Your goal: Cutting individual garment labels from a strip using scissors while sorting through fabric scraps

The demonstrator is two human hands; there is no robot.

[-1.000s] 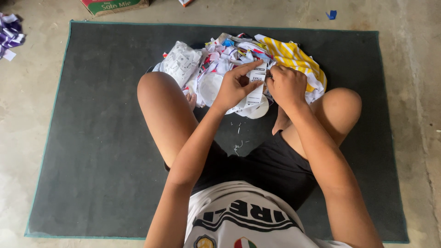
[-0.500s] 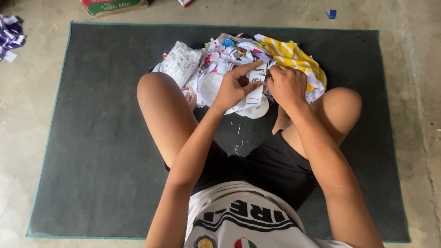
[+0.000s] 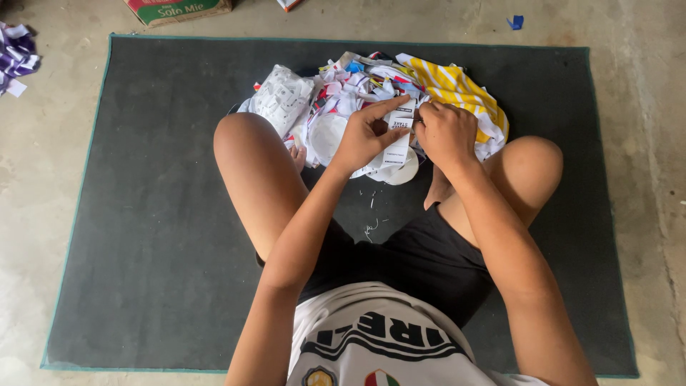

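Observation:
I sit cross-legged on a dark grey mat (image 3: 157, 214). Both hands meet over a heap of cut paper and plastic scraps (image 3: 343, 93) in front of my knees. My left hand (image 3: 364, 132) pinches a narrow white printed paper strip (image 3: 400, 132) from the left side, forefinger stretched along its top. My right hand (image 3: 446, 132) grips the same strip from the right, fingers curled. A yellow-and-white striped wrapper (image 3: 450, 86) lies at the heap's right, a white printed packet (image 3: 282, 96) at its left.
Bare concrete floor surrounds the mat. A cardboard box (image 3: 179, 8) stands beyond the mat's far edge. Purple and white scraps (image 3: 16, 57) lie at the far left, a small blue scrap (image 3: 516, 21) at the far right. Tiny white bits (image 3: 371, 214) dot the mat between my legs.
Both hands stay on the white strip over the heap; only small finger shifts show, nothing else has moved.

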